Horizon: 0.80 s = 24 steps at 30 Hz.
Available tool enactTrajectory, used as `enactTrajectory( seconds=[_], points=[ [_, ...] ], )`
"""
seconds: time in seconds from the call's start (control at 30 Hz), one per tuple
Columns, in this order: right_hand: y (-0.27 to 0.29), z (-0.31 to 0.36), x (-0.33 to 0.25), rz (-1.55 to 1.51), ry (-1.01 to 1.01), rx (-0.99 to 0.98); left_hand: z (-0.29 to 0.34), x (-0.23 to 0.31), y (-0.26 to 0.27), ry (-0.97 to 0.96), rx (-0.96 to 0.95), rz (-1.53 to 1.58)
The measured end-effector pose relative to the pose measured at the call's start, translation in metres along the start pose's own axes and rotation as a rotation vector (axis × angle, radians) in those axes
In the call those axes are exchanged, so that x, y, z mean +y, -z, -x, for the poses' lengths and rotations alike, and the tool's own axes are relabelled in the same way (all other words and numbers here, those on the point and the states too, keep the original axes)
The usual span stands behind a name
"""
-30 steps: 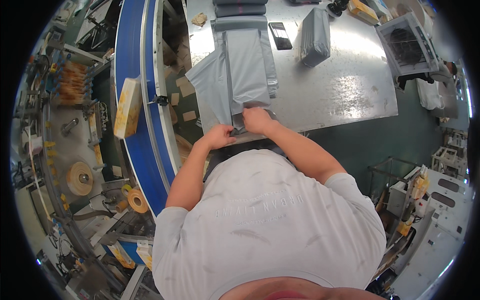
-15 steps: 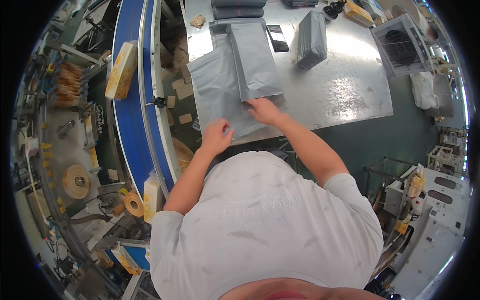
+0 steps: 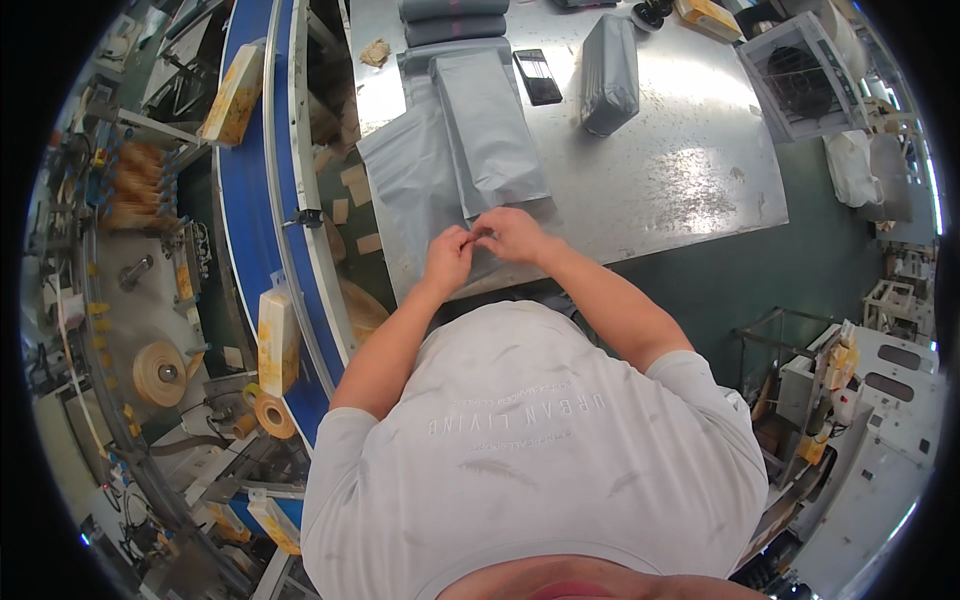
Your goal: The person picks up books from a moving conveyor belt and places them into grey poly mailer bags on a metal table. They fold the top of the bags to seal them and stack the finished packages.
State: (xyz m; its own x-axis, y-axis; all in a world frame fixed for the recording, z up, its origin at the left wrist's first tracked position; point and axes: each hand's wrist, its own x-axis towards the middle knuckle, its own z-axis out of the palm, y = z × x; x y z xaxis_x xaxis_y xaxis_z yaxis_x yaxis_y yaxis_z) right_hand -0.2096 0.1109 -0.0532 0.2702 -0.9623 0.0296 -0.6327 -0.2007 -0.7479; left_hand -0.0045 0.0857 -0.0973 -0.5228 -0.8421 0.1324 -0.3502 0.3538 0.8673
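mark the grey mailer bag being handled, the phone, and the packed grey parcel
grey mailer bag (image 3: pixel 490 140), head view, middle of its flat face
phone (image 3: pixel 538 77), head view, screen centre
packed grey parcel (image 3: pixel 608 75), head view, top face

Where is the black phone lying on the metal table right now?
The black phone lies near the table's far edge, between the flat grey bag and the stuffed grey parcel.

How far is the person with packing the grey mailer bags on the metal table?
Done: one filled grey bag lies farther up the metal table, with two rolled grey bags at the far edge. In hand: the left hand and right hand pinch the near end of a flat grey mailer. Left: a flat grey bag lies beneath it.
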Motion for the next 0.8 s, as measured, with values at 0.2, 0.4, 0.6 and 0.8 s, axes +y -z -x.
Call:
enactTrajectory(
  seconds=[0.2,0.4,0.6,0.8],
  points=[
    [0.006,0.034,0.015,-0.237,-0.167,-0.064,0.01,0.007,0.001,0.022,-0.018,-0.006],
    [0.012,0.059,-0.006,-0.122,-0.047,0.251,0.008,0.02,-0.007,0.063,-0.023,0.062],
    [-0.009,0.048,0.024,-0.181,-0.264,0.466,-0.011,0.024,-0.012,0.036,-0.025,0.074],
    [0.067,0.211,0.072,-0.36,-0.903,0.322,0.024,-0.003,0.005,0.365,-0.028,0.162]
  ],
)
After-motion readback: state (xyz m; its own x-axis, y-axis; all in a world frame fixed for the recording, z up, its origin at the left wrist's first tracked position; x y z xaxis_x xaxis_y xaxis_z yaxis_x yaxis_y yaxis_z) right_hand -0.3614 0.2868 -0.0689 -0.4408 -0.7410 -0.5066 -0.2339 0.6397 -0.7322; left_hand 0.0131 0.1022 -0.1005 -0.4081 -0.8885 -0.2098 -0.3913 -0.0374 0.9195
